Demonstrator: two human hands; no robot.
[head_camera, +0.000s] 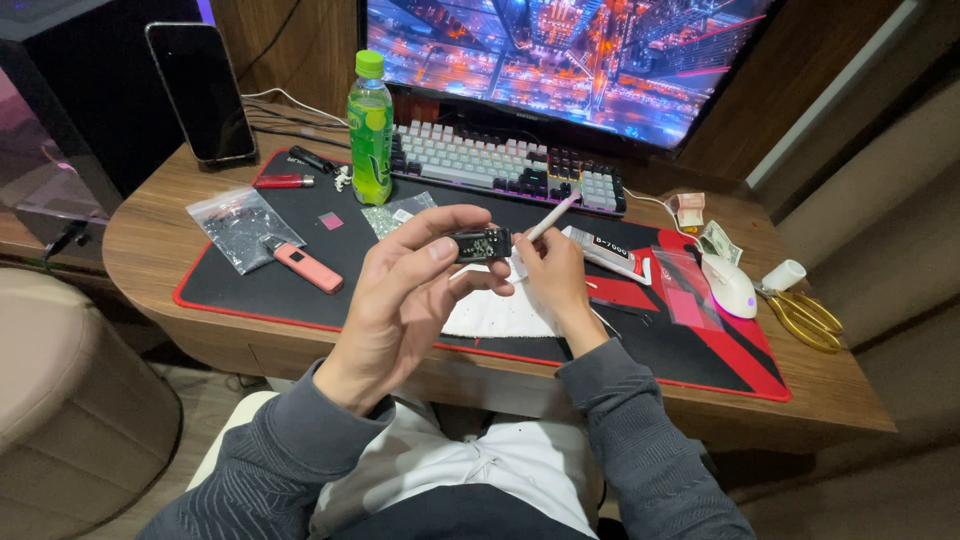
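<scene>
The left hand pinches a small black rectangular device between thumb and fingertips, holding it up above the white cloth on the black-and-red desk mat. The right hand is closed around a thin white stick (its tip points up toward the grey-and-white keyboard), just beside the device. On the wooden desk, a green plastic bottle, a pink oblong gadget and a white mouse lie around.
</scene>
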